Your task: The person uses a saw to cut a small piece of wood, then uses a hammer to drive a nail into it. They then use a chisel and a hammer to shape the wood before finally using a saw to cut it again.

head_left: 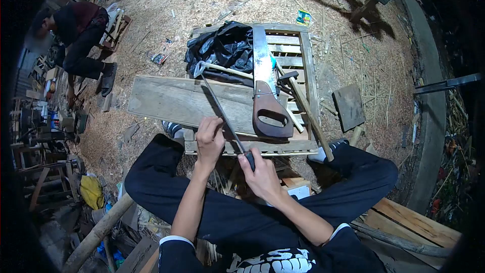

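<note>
My right hand (260, 172) is wrapped round the black handle of a long thin metal rod tool (222, 108), which slants up and left across a wooden board (187, 96). Its far end meets a pale, looped thing (199, 69) that I cannot make out. Beside the rod, my left hand (208, 141) is closed with its fingers curled together; what they hold, if anything, is hidden. A handsaw (270, 103) with a brown wooden handle lies on the slatted wooden frame (306, 55), just right of the board, blade pointing away from me.
A black plastic bag (222, 45) lies crumpled on the frame's far left. Wooden sticks (308, 106) rest right of the saw. On the shavings-covered ground is a small wood block (348, 107). Another person (81, 35) bends over at the left. Timber (414, 222) lies at lower right.
</note>
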A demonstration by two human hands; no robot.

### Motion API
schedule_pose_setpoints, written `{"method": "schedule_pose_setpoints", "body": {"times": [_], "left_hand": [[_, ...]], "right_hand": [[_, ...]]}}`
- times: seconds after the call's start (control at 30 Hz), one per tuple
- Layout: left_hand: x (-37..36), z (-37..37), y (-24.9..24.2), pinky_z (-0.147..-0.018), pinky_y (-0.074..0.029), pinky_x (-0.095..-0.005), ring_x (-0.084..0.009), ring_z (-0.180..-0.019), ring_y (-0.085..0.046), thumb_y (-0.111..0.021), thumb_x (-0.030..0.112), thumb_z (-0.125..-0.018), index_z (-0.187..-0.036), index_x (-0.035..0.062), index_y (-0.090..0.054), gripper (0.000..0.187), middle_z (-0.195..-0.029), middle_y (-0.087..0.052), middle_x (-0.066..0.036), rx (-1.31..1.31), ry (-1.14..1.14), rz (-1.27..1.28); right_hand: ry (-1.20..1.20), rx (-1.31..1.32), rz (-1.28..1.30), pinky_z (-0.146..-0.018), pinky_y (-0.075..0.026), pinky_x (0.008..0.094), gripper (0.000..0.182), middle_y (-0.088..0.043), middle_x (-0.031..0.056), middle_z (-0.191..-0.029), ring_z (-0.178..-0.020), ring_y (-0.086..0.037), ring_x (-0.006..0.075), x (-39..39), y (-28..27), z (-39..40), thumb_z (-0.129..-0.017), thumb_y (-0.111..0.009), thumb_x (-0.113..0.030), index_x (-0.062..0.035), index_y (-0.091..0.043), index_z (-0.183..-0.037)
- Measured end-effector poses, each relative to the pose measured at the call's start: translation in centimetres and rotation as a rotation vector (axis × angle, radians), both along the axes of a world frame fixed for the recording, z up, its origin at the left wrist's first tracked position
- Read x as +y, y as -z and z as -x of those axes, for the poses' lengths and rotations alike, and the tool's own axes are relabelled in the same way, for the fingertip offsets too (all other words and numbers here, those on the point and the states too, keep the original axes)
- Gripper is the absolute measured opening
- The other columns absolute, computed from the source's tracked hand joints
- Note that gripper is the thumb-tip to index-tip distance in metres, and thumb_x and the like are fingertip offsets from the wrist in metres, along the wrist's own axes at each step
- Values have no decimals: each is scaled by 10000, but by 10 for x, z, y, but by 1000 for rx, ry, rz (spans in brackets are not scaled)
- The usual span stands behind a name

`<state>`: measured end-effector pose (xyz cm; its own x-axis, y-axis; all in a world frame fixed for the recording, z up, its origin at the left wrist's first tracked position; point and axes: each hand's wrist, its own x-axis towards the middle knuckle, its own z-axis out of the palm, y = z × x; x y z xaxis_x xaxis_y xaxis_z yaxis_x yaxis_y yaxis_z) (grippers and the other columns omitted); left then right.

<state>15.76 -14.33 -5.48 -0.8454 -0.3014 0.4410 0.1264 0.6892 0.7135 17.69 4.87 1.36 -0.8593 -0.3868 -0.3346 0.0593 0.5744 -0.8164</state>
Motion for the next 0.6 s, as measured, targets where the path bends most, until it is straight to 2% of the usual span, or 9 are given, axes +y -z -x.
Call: {"method": "schedule_pose_setpoints", "body": {"times": [0.27, 0.33, 0.6], "left_hand": [[0, -1, 7, -768, -523, -413, -361, -889, -653, -643, -103, -810, -1015, -30, -661, 219, -983, -664, -187, 3, -19, -11], [2, 1, 1, -785, -514, -454, -401, -887, -638, -670, -101, -806, -967, -32, -658, 176, -946, -670, -189, 12, -26, -3], [2, 2, 0, -784, -514, -451, -394, -888, -640, -669, -119, -793, -961, -31, -655, 189, -946, -670, -189, 8, -16, -13]], "right_hand": [[-14, 34, -13, -659, -501, 619, 407, -658, 306, -742, -776, -657, 544, 1, -6, -9, -1070, -531, -412, -5, -508, -1074], [-27, 80, -37, -644, -498, 622, 411, -656, 302, -736, -756, -655, 541, 3, -6, -7, -1072, -526, -418, -7, -505, -1077], [-8, 41, 14, -620, -493, 611, 411, -649, 287, -712, -742, -656, 535, 4, -3, -9, -1072, -525, -423, -14, -492, -1079]]}}
